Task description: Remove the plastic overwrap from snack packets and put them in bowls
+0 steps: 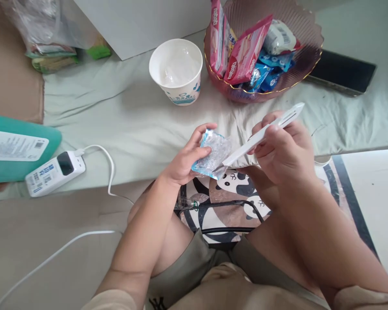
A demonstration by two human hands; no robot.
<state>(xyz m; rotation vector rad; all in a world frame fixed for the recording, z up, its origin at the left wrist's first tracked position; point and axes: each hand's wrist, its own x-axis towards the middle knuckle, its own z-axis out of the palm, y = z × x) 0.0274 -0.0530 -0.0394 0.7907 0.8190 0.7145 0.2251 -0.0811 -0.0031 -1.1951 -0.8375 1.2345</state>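
My left hand (pixel 183 162) pinches a small clear packet (pixel 216 150) with light-blue edges, thumb on top, above my lap. A slim white cutter (pixel 261 135) is held in my right hand (pixel 283 148), tilted down to the left. Its dark tip meets the lower right part of the packet. Past both hands, a white paper cup (pixel 176 71) with a blue print stands on the pale green cloth, some clear plastic inside. Right of the cup is a pink ribbed bowl (pixel 228 91) with a gold rim, holding pink and blue snack packets.
A black phone (pixel 342 71) lies right of the bowl. At the left are a green bottle (pixel 53 140), a white power bank (pixel 51 172) with a cable (pixel 111 172), and plastic-bagged snacks (pixel 53 58). A white box (pixel 139 26) stands behind. Below lies a panda-patterned surface (pixel 234 183).
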